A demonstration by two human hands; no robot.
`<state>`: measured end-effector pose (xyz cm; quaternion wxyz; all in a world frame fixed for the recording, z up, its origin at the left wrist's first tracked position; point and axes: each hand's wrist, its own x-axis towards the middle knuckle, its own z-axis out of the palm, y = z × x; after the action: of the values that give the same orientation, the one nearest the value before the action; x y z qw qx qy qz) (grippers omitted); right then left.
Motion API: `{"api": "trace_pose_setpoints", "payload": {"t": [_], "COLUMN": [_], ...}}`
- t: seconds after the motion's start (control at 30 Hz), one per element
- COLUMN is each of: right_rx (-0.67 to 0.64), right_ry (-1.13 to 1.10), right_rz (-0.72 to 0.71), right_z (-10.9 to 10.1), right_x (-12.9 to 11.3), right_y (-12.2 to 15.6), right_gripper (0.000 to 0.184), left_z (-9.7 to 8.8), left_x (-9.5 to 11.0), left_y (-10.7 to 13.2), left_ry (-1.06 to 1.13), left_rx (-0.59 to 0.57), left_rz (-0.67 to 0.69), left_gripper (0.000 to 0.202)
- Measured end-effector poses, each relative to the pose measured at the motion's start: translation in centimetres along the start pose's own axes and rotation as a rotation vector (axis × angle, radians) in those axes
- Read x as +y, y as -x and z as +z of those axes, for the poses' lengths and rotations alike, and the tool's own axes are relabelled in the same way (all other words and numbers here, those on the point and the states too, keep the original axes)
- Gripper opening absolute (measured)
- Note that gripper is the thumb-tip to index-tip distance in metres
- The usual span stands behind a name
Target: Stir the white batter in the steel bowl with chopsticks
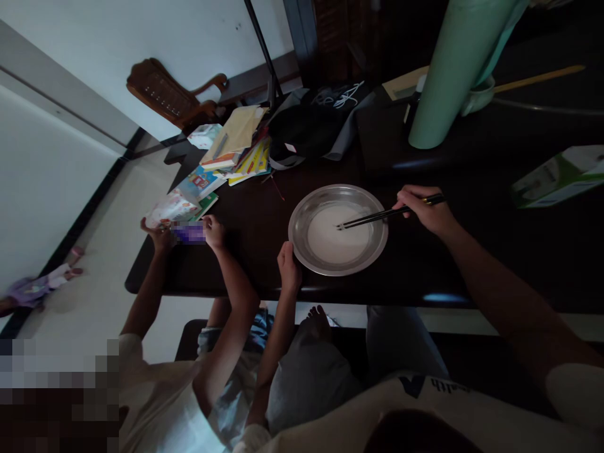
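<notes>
A round metal plate [299, 214] with a white liquid or batter in it sits on the dark table [472, 264] in front of me. My left hand [287, 267] is closed on the plate's near-left rim. My right hand [425, 207] pinches a pair of dark chopsticks [377, 217] whose tips rest in the white contents near the plate's middle.
To my left another person's two hands [189, 233] hold a packet at the table's edge. Books and papers [236, 151] are piled at the back left, beside a dark bag [306, 129]. A tall green cylinder [453, 69] and a green-white box [561, 176] stand at the right.
</notes>
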<state>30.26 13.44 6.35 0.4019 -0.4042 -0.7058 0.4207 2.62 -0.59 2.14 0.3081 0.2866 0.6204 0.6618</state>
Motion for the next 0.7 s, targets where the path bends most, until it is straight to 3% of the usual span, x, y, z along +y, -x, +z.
{"api": "trace_pose_setpoints", "payload": {"t": [0.17,0.4,0.6,0.7], "right_rx": [-0.145,0.030,-0.085,-0.067], "right_ry": [-0.004,0.062,0.004,0.033], "right_rz": [-0.032,0.012,-0.031,-0.031], "right_z": [0.56,0.18,0.90,0.82], "right_x": [0.14,0.23,-0.04,0.03], "right_y": [0.22,-0.13,0.38,0.24], "right_gripper": [0.031,0.032,0.031,0.030], "left_z": [-0.03,-0.09,-0.05,-0.12], "left_x": [-0.26,-0.26,-0.06,-0.27], "left_y": [-0.06,0.00,-0.01,-0.08], "left_ry": [0.015,0.016,0.007,0.013], "left_rx": [0.008,-0.003,-0.003,-0.014], "left_rz": [-0.006,0.000,-0.005,0.002], "left_gripper": [0.045,0.043,0.044,0.044]}}
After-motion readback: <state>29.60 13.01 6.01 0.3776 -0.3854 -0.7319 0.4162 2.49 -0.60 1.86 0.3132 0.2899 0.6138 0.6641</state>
